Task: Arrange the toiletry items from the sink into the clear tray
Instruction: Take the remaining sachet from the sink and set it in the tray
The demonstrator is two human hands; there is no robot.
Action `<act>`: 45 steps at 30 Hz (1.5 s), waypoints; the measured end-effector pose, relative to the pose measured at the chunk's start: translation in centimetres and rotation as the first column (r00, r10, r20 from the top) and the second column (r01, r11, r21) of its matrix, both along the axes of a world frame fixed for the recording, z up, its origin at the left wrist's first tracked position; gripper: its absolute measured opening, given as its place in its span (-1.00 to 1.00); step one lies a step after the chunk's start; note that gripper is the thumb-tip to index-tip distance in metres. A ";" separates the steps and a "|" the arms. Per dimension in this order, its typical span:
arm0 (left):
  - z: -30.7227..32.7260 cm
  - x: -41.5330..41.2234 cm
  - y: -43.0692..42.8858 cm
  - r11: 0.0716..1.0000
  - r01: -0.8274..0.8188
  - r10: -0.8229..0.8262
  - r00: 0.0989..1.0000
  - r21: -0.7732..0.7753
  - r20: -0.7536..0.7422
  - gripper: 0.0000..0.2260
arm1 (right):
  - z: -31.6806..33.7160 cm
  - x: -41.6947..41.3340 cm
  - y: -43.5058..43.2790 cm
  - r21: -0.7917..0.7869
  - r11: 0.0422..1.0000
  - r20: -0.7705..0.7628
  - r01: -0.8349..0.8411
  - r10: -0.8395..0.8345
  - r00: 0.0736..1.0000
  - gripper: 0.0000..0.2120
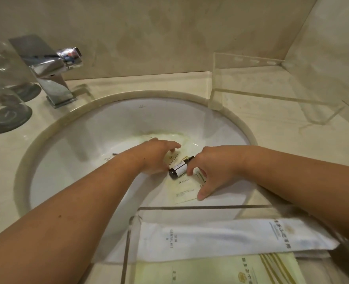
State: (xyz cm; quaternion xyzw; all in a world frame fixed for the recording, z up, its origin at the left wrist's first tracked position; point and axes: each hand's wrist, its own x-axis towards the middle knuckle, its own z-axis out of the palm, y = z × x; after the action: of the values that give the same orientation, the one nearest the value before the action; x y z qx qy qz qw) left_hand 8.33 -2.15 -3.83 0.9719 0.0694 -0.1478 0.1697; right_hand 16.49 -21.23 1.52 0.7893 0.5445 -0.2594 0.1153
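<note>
Both my hands reach into the white sink (pixel 83 140). My left hand (pixel 157 156) lies flat over a pale packet (pixel 172 158), fingers spread. My right hand (pixel 212 167) pinches a small dark bottle (pixel 179 168) with a white label, which lies on its side on a cream packet (pixel 187 190). Another packet (pixel 109 158) peeks out beneath my left forearm. The clear tray (pixel 190 208) sits at the sink's near edge and holds a white dental kit packet (pixel 220 236) and a cream packet (pixel 220 271).
A chrome faucet (pixel 50 68) stands at the back left. Upturned glasses (pixel 3 95) on dark coasters stand at the far left. A second clear acrylic tray (pixel 251 93) stands on the counter at the back right, by the wall corner.
</note>
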 end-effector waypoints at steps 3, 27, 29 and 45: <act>-0.1 0.0 0.1 1.000 -0.001 0.001 1.000 0.026 0.027 -0.35 | 0.0 -0.2 0.1 0.000 1.000 -0.007 0.000 0.000 1.000 -0.38; 0.1 -0.1 0.3 0.980 -0.035 0.012 0.993 0.196 0.116 -0.47 | -0.7 0.4 -0.1 0.215 0.973 -0.181 0.090 -0.051 0.982 -0.81; 0.3 -0.1 0.4 0.988 -0.075 0.061 0.993 0.136 0.105 -0.58 | -0.5 0.3 0.0 0.267 0.961 -0.161 0.074 -0.031 0.987 -0.82; 9.8 -4.7 -0.3 0.887 -0.279 0.420 0.819 -0.367 0.392 -0.81 | 6.3 -2.7 -5.1 0.628 0.767 -0.124 0.134 -0.071 0.990 -0.68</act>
State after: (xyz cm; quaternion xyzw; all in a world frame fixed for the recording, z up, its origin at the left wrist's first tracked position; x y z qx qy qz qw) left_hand 3.63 -2.40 5.93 0.9125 0.1835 0.1125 0.3478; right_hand 13.79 -26.37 7.82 0.7975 0.5608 -0.1029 -0.1973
